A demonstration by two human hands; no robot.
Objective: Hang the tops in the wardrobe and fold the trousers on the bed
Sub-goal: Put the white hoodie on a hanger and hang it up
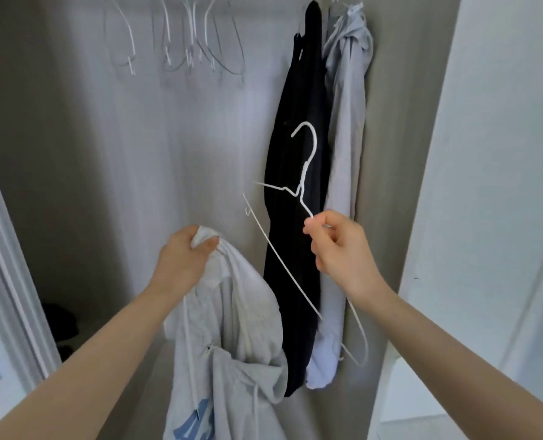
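The left hand grips a bunched light grey hooded top with blue print, which hangs down in front of the open wardrobe. The right hand pinches a thin white wire hanger with curled fingers, hook up. Behind, a black garment and a pale grey garment hang side by side, touching. Further up hang empty white hangers.

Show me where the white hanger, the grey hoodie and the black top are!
white hanger (pixel 308 168): head view, on its twisted neck under the hook.
grey hoodie (pixel 232 312): head view, on the hanging cloth.
black top (pixel 295 122): head view, on its middle.
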